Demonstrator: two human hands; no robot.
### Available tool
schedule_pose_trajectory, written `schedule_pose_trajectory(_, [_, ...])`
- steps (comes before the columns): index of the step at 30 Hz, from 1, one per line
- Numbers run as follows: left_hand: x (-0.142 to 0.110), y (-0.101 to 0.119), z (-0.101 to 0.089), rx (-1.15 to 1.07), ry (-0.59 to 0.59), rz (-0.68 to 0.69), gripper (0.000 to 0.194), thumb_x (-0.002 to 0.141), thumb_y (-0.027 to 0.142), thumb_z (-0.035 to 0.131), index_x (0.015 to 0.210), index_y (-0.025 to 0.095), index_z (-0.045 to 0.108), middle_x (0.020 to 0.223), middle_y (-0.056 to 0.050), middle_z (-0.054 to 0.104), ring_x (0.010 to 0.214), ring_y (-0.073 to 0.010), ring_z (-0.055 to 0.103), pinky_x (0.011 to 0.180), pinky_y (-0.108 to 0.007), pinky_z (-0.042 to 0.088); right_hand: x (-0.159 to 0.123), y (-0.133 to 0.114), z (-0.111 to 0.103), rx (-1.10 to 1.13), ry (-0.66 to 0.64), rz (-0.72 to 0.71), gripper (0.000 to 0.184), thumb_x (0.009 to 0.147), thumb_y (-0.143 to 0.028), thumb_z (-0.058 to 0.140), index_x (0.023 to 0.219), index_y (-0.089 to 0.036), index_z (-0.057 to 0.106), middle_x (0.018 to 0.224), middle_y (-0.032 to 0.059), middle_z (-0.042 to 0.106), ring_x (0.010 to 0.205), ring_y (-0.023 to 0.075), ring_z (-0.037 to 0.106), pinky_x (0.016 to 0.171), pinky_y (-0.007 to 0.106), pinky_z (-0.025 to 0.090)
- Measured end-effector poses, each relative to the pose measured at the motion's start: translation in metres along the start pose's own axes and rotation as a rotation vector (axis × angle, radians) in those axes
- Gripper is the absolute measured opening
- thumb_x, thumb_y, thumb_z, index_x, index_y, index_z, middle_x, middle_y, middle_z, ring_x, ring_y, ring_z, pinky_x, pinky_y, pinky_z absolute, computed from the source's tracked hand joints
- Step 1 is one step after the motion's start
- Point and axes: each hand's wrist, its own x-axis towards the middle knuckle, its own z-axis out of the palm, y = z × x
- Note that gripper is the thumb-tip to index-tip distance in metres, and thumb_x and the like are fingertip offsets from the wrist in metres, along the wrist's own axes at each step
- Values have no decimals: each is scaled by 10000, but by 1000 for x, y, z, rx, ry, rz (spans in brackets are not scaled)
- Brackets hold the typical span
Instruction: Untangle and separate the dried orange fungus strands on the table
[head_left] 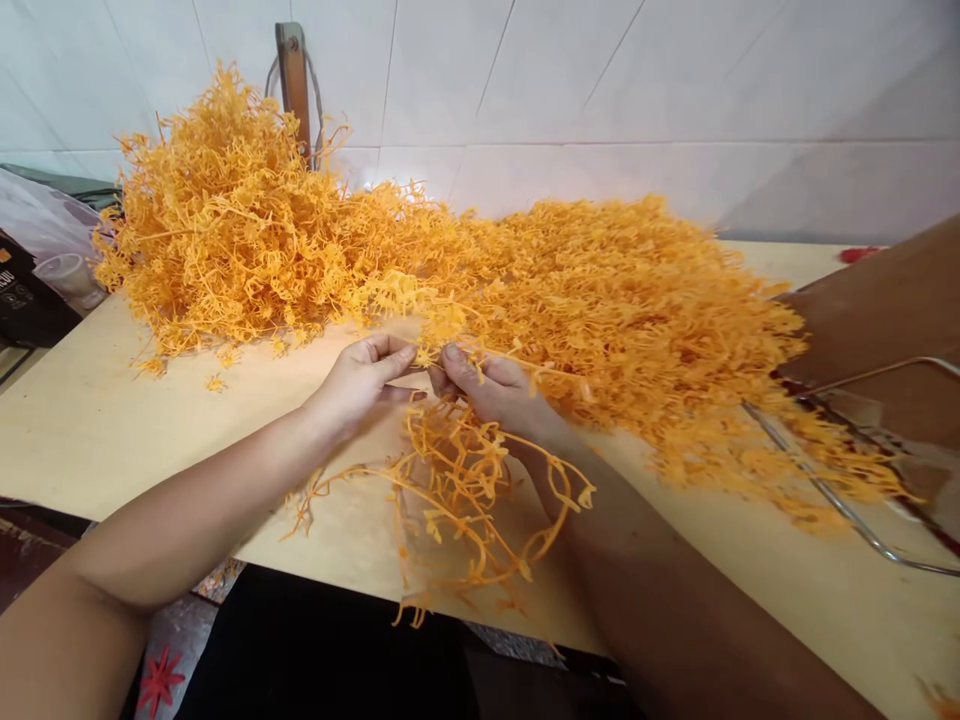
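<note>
Both hands meet over the middle of the table. My left hand [371,375] pinches a small orange plastic sprig between thumb and fingers. Close beside it, my right hand [487,385] is closed on the stem of an orange plastic sprig [457,480], whose curly branches hang down over the table's front edge. A paler yellow-orange tip [439,325] shows just above the fingertips. Beyond the hands lies a long heap of similar orange sprigs [600,290], with a taller pile [225,220] at the left.
The pale wooden table [75,420] stands against a tiled wall [600,80]. At right are a bent metal rod [832,500] and a brown box [892,320]. A plastic cup [64,275] and black box [26,295] are at left. A red star-shaped piece [160,680] lies below the table.
</note>
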Motion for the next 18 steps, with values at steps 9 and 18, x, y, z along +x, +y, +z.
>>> schedule_pose_trajectory(9, [0,5,7,132,57,44,166,814,166,473,654,136,439,610,42,459,584,-45,469,564,-176,415,1,0,6,196,-104,-57,492,665,-639,551,544,-186,399,493,-43,346,440,64,315,428,237,260])
schedule_pose_trajectory(18, [2,6,-7,334,-289,93,313,808,339,507,579,127,484,485,43,419,442,-37,346,464,-194,261,4,7,9,146,-155,-99,518,658,-643,557,491,-184,384,484,-37,347,452,67,298,457,252,247])
